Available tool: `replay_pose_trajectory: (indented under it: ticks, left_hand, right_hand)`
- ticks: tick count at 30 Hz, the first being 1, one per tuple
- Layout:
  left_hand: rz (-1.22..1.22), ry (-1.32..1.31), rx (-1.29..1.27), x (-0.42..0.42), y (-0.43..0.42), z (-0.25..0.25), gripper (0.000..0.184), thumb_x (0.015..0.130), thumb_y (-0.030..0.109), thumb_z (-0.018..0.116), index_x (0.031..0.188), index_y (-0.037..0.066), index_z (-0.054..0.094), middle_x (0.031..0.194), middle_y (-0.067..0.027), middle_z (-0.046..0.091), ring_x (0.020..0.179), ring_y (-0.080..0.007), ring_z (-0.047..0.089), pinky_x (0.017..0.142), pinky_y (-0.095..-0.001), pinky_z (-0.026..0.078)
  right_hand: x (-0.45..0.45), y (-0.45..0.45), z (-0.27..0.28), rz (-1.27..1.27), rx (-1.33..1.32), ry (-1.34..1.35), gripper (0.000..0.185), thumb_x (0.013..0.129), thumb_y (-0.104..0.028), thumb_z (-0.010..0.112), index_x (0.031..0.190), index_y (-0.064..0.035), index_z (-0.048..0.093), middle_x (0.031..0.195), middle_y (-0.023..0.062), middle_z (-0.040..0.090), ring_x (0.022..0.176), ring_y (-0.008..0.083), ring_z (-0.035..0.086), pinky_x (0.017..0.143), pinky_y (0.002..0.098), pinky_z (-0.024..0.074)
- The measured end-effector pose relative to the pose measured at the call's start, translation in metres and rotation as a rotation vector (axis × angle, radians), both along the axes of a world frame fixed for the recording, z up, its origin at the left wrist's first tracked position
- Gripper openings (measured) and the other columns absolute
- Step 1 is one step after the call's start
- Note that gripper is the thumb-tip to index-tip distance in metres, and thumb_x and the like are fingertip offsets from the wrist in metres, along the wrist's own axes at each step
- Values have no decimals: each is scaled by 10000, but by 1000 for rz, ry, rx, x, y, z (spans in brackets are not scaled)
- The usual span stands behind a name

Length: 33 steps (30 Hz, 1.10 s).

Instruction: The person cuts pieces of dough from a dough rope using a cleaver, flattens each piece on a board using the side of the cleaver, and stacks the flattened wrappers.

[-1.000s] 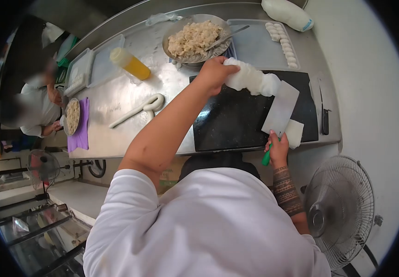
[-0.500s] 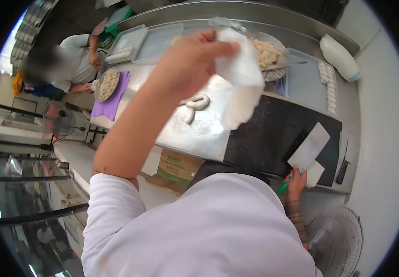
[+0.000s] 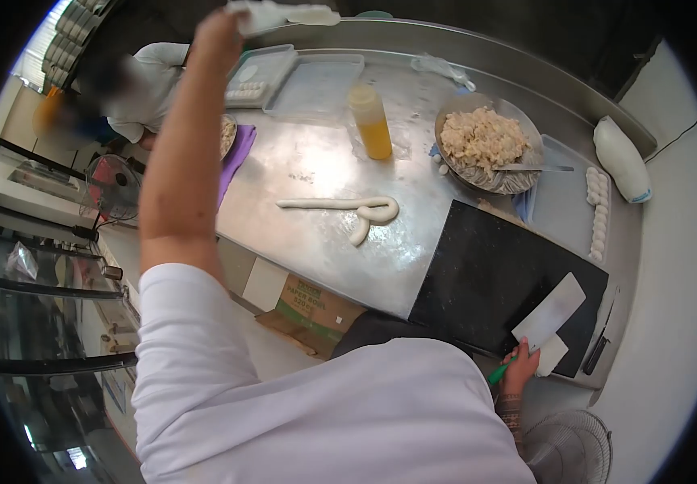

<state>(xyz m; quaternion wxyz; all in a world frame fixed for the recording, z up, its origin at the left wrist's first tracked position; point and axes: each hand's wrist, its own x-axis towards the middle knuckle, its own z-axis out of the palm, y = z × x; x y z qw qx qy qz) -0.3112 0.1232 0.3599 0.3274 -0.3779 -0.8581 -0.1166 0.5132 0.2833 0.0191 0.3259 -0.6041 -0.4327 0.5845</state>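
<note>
Raised at the top left, my left hand [image 3: 223,36] grips a white cloth [image 3: 284,16] that trails to the right. My right hand [image 3: 518,367] is closed on the green handle of a cleaver [image 3: 552,313], whose wide blade lies over the black board [image 3: 477,274]. A folded white cloth [image 3: 553,355] lies beside the blade at the board's edge. On the steel table [image 3: 324,258], left of the board, rests a looped dough rope [image 3: 377,211].
Behind the board stand a bowl of filling [image 3: 484,137] with a spoon and a tray of dough pieces [image 3: 598,214]. A yellow oil bottle [image 3: 373,125], a white bag [image 3: 623,160] and a knife [image 3: 598,347] are around. A co-worker [image 3: 147,89] stands at left.
My left hand has swung up and left with the white cloth, away from the board. The view has turned left. My right hand keeps its hold on the cleaver.
</note>
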Motion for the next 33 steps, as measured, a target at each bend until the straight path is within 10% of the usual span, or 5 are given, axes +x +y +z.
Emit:
replay_pose_trajectory:
  ticks: [3, 7, 15, 28, 33]
  left_hand:
    - [287, -504, 26, -19, -9, -165, 364, 847, 306, 765, 1102, 48, 773, 1066, -230, 768, 1050, -404, 742, 935, -480, 590]
    - [231, -437, 183, 117, -40, -308, 567, 882, 222, 753, 1374, -22, 610, 1330, -275, 670, 1258, -471, 623, 1093, -501, 502]
    - [149, -749, 249, 376, -41, -360, 483, 844, 232, 863, 1241, 9, 701, 1140, -212, 699, 1091, -397, 670, 980, -492, 536]
    - [15, -734, 21, 391, -94, -349, 517, 801, 217, 910, 1257, 59, 728, 1163, -179, 684, 1064, -380, 671, 949, -468, 561]
    - [-162, -948, 203, 386, -115, -364, 530, 799, 195, 912, 1245, 52, 664, 1191, -145, 663, 1002, -342, 675, 922, -449, 565]
  right_hand:
    - [0, -1, 2, 9, -3, -3, 215, 1071, -202, 627, 1221, -62, 561, 720, 11, 506, 471, 106, 481, 406, 291, 410]
    - [5, 2, 1, 63, 11, -9, 195, 1077, -252, 634, 1124, -93, 532, 725, 8, 503, 473, 121, 488, 416, 303, 406]
    - [7, 2, 6, 104, -14, 8, 237, 1069, -268, 648, 1109, -68, 527, 729, 24, 516, 477, 125, 513, 417, 310, 421]
    - [-17, -32, 35, 411, 77, 46, 266, 1065, -120, 649, 1302, -36, 563, 841, 16, 591, 570, 87, 535, 509, 270, 478]
    - [-83, -76, 61, 811, 464, -118, 322, 1053, -149, 640, 1341, -22, 571, 915, 122, 723, 733, 267, 714, 651, 399, 561]
